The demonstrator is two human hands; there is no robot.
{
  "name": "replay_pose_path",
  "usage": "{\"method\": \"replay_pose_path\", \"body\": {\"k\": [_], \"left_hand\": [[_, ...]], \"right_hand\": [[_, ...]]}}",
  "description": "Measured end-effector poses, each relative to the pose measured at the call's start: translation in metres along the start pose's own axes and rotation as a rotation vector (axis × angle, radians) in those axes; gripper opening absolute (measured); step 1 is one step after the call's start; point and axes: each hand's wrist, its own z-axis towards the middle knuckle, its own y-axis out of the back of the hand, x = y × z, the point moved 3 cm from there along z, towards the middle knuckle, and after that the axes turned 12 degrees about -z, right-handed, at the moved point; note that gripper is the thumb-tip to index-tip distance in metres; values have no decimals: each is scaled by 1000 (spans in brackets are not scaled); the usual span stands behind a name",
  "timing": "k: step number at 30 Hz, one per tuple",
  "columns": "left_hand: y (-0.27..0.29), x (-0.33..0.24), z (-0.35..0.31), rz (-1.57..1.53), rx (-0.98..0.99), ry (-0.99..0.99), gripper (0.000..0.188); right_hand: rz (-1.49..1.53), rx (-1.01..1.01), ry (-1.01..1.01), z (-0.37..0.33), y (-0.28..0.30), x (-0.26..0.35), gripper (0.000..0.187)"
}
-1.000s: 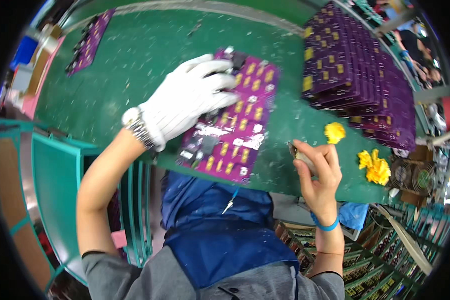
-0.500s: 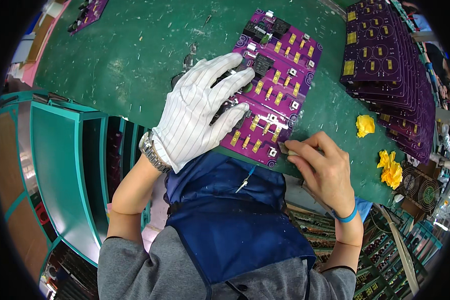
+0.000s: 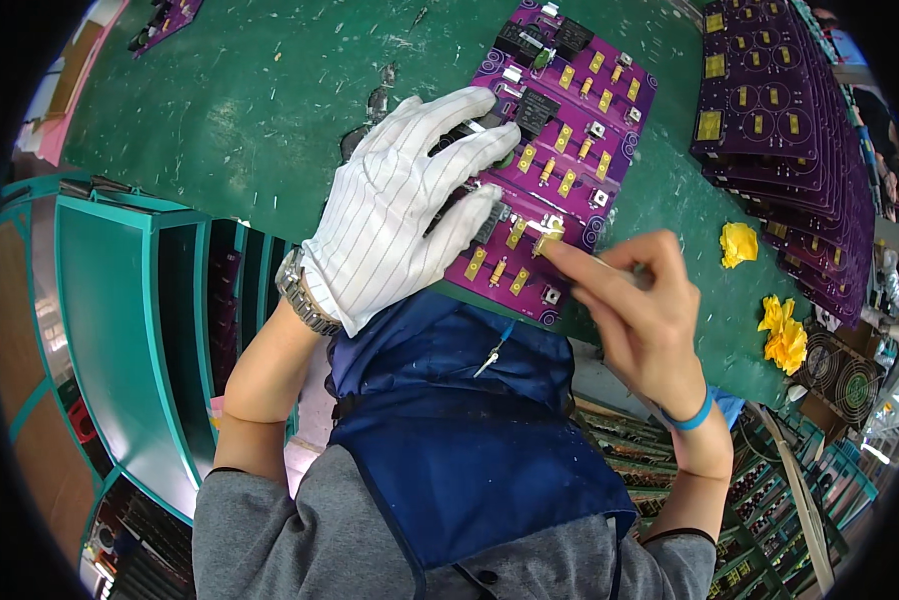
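The purple circuit board (image 3: 570,150) lies flat on the green surface (image 3: 270,110), near its front edge, directly ahead of the person's blue apron (image 3: 460,440). The left hand (image 3: 405,205), in a white pinstriped glove, rests palm-down on the board's left half, fingers spread apart and flat, gripping nothing. The bare right hand (image 3: 635,300) comes in from the board's right; its extended fingers (image 3: 570,262) touch a small yellow component (image 3: 547,238) at the board's lower right edge, the other fingers curled. Whether that component is pinched cannot be told. Rows of yellow rectangular parts and black square parts cover the board. Right of the board stands a stack of purple boards (image 3: 790,130). Between stack and board lies a crumpled yellow scrap (image 3: 738,243); more yellow scraps (image 3: 785,335) lie further right, nearer the front edge.
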Motion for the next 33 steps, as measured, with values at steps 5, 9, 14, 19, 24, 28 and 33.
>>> {"method": "replay_pose_path", "body": {"k": [5, 9, 14, 19, 24, 28, 33], "left_hand": [[1, 1, -1, 20, -8, -22, 44], [-1, 0, 0, 37, -17, -38, 43], [-1, 1, -3, 46, -30, -37, 42], [-3, 2, -3, 41, -37, -30, 42], [-2, 1, -3, 38, -49, -58, 43], [-4, 2, -4, 78, -37, -23, 42], [-3, 2, -5, 54, -58, -46, 42]], "right_hand": [[-108, 188, 66, 16, -8, 10, 47], [-127, 206, 62, 16, -9, 12, 47], [-20, 11, -10, 15, -6, 10, 45], [12, 51, -23, 5, -2, 15, 47], [-88, 119, 17, 15, -10, 16, 43], [-138, 274, -30, 17, 0, 24, 42], [-162, 282, -52, 17, -3, 28, 42]]}}
